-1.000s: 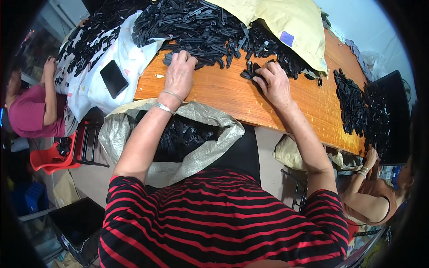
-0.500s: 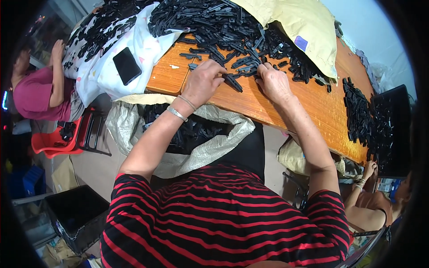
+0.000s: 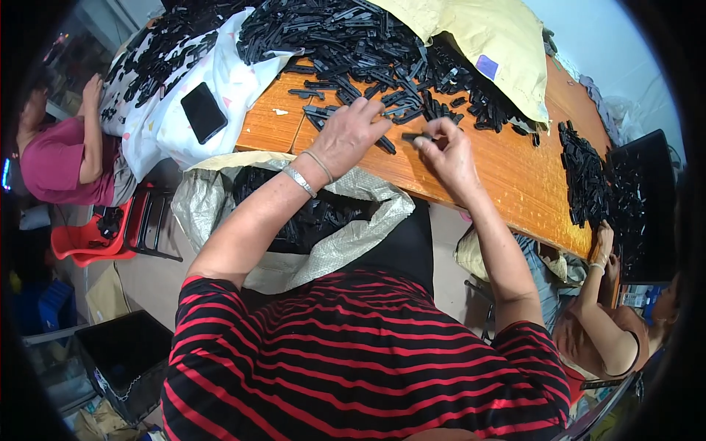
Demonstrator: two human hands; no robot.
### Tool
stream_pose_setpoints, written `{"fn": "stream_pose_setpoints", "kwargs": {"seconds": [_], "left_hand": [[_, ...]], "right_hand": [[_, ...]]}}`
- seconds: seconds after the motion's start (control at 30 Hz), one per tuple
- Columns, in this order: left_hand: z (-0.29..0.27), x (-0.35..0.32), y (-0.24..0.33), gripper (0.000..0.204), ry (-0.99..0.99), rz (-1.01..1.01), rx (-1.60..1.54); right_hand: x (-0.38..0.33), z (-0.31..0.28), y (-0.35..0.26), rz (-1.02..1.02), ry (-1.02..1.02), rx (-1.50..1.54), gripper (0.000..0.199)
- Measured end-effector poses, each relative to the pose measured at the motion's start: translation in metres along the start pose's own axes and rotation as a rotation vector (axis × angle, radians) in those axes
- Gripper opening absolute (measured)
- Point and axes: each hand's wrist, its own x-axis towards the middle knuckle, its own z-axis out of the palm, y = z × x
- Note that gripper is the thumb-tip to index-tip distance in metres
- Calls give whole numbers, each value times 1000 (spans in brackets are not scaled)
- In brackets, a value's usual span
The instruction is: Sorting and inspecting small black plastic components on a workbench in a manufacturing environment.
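Table (image 3: 507, 176) – orange top, far side buried under a heap (image 3: 368, 44) of black strips. Sack (image 3: 309, 220) hangs open at the near edge, part-filled. Left hand (image 3: 347, 136) half-curled, fingertips on loose strips near that edge. Right hand (image 3: 445, 151) pinches one strip (image 3: 415, 136) just above the top. Risk – a loose pinch could drop the strip past the sack.
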Motion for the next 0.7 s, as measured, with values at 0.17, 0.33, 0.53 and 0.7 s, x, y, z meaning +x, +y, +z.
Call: {"fn": "stream_pose_setpoints", "kwargs": {"seconds": [0.17, 0.33, 0.53, 0.7], "left_hand": [[0, 7, 3, 9, -217, 188, 95], [-4, 10, 12, 8, -267, 195, 154], [-2, 8, 19, 9, -272, 234, 125], [2, 6, 15, 9, -260, 177, 22]], "right_hand": [[-18, 1, 6, -288, -2, -588, 19], [-12, 2, 4, -324, -57, -745, 16], [-13, 1, -3, -252, -70, -733, 17], [-15, -1, -3, -261, -64, -670, 17]]}}
